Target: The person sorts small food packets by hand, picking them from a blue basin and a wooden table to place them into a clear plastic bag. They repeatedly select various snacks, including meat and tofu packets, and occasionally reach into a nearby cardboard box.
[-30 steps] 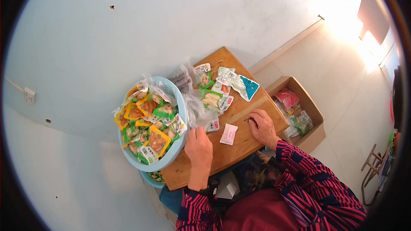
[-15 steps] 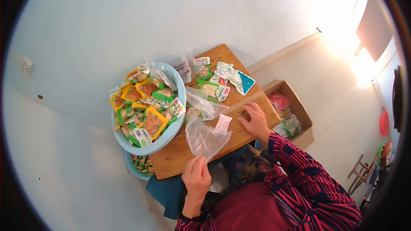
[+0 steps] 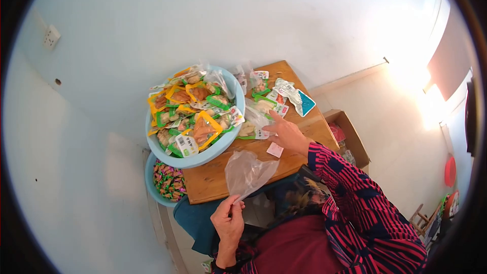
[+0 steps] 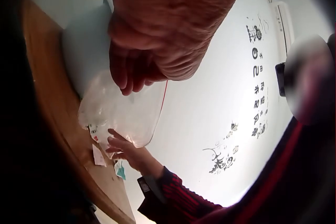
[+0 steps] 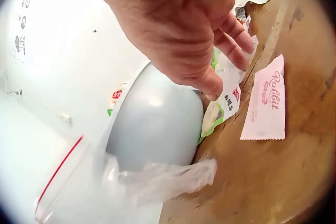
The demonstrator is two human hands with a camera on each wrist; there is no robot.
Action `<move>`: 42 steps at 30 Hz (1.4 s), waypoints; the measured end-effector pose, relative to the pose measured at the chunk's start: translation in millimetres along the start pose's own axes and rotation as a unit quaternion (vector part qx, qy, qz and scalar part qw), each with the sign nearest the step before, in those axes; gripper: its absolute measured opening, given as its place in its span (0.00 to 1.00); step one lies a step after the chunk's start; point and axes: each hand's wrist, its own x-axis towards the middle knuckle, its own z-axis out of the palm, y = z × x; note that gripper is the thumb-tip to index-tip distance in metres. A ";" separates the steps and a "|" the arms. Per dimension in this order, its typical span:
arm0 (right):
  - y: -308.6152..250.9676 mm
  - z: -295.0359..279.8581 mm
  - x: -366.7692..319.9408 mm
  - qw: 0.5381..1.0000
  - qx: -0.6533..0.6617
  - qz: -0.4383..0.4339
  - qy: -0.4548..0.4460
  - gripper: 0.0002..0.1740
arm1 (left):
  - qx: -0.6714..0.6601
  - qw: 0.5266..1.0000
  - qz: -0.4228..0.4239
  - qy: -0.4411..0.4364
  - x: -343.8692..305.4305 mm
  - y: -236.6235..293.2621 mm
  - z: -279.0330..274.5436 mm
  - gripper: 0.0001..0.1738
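My left hand (image 3: 228, 220) pinches a clear plastic zip bag (image 3: 248, 170) at its edge, near the table's front side. A red strip runs along one border of the bag (image 5: 60, 174) in the right wrist view. Over the snack packets on the table, my right hand (image 3: 290, 134) reaches with thumb and fingers apart. Close beneath it lies a green-edged snack packet (image 5: 223, 98). Beside that hand a small pink "Rabbit" packet (image 5: 268, 103) lies flat on the wood. Farther back is a white and teal packet (image 3: 306, 102).
A blue tub (image 3: 195, 162) heaped with yellow- and green-edged packets stands on the left of the wooden table (image 3: 210, 187). Below it, a second tub (image 3: 150, 177) holds many small wrapped pieces. An open cardboard box (image 3: 357, 139) stands right of the table, and the wall runs behind.
My left hand has drawn the clear bag off the packets toward the table's front edge. My right hand has moved left from the tabletop to over the packets.
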 end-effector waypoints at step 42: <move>48.7 -189.8 -61.0 0.987 0.035 0.154 0.026 0.11 | -0.034 0.995 -0.086 0.036 0.3 -20.3 -7.3 0.22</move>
